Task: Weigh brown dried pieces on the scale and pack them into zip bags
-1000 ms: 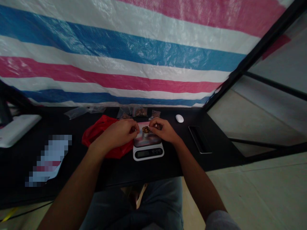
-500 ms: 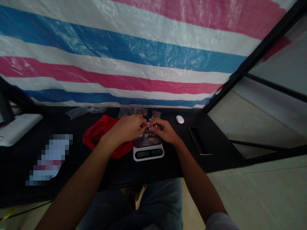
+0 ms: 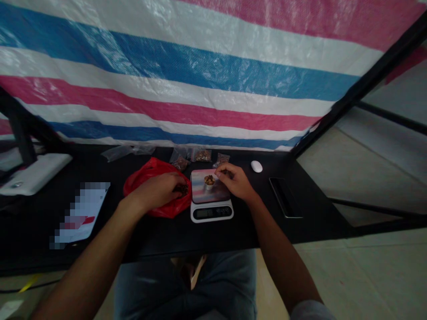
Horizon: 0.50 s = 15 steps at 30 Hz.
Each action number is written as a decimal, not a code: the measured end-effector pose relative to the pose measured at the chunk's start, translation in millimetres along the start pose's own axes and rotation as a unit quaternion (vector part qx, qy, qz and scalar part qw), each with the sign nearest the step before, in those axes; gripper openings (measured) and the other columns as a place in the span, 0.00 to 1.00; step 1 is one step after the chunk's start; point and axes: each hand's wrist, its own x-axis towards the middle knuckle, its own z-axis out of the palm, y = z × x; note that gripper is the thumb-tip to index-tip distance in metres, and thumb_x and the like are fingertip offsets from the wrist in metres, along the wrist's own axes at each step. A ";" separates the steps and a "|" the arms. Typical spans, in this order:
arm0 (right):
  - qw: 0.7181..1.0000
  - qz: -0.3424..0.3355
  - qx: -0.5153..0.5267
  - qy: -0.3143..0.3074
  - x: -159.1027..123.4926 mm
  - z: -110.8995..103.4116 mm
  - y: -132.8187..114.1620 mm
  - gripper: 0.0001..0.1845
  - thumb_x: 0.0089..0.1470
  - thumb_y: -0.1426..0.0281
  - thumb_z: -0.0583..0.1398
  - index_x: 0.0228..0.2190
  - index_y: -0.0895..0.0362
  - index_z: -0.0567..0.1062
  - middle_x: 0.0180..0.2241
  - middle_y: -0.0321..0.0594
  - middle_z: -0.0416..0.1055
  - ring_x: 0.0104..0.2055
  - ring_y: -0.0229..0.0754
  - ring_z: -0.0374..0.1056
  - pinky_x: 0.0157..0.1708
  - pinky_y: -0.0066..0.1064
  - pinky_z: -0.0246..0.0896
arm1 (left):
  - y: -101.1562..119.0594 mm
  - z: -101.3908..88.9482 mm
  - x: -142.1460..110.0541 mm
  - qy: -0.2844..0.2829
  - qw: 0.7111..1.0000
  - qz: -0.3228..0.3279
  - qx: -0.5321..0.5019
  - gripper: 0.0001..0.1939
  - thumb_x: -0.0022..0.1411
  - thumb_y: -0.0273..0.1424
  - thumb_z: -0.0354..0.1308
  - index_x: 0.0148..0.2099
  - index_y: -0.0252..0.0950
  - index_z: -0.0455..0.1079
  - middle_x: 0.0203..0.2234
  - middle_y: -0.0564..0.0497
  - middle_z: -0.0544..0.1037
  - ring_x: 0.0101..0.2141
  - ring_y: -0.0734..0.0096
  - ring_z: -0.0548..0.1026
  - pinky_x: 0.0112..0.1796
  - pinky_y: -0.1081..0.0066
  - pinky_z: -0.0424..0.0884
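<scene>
Brown morsels (image 3: 209, 179) fill a small cup (image 3: 209, 187) between the left hand (image 3: 156, 192) and right hand (image 3: 234, 180), both pinching more.

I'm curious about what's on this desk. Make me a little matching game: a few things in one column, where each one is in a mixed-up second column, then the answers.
Things:
1. white mouse
2. red bag
3. small cup
4. left hand

Places:
A. on the scale
B. over the bag, with brown bits in its fingers
C. partly under the left hand
D. on the desk, right of the scale

Pairs: 1-D, 2-C, 3-A, 4-B
</scene>
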 end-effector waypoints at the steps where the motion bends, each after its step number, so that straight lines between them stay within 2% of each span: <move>1: 1.000 0.001 -0.001 0.000 -0.2 0.5 -0.1 0.09 0.60 0.63 0.63 0.32 0.55 0.78 0.31 0.38 0.75 0.29 0.39 0.64 0.31 0.31 0.58 | 2.6 2.0 2.8 -0.012 1.000 0.004 0.003 0.16 0.62 0.28 0.59 0.50 0.42 0.81 0.48 0.47 0.84 0.46 0.59 0.82 0.45 0.69 0.74; 4: 1.000 0.008 0.000 0.001 -0.7 1.0 -0.3 0.09 0.60 0.63 0.63 0.32 0.55 0.78 0.31 0.38 0.75 0.30 0.39 0.64 0.31 0.31 0.58 | 4.7 4.9 10.0 -0.037 0.999 0.016 -0.015 0.15 0.59 0.25 0.59 0.46 0.40 0.82 0.45 0.46 0.85 0.45 0.58 0.82 0.46 0.69 0.74; 8: 1.000 0.010 0.003 0.000 -1.0 1.0 -0.5 0.09 0.60 0.64 0.62 0.32 0.55 0.77 0.31 0.38 0.75 0.29 0.38 0.63 0.31 0.31 0.58 | -1.8 2.6 10.3 -0.043 0.998 0.020 -0.034 0.12 0.61 0.25 0.58 0.41 0.40 0.83 0.39 0.47 0.86 0.40 0.61 0.83 0.42 0.70 0.73; 15: 1.000 0.000 -0.010 0.002 -1.1 1.3 1.1 0.11 0.61 0.62 0.62 0.31 0.55 0.78 0.30 0.37 0.74 0.29 0.38 0.63 0.31 0.31 0.58 | -1.5 -11.1 4.8 -0.046 0.999 0.020 -0.014 0.15 0.63 0.24 0.56 0.44 0.41 0.83 0.41 0.47 0.86 0.41 0.61 0.83 0.43 0.69 0.71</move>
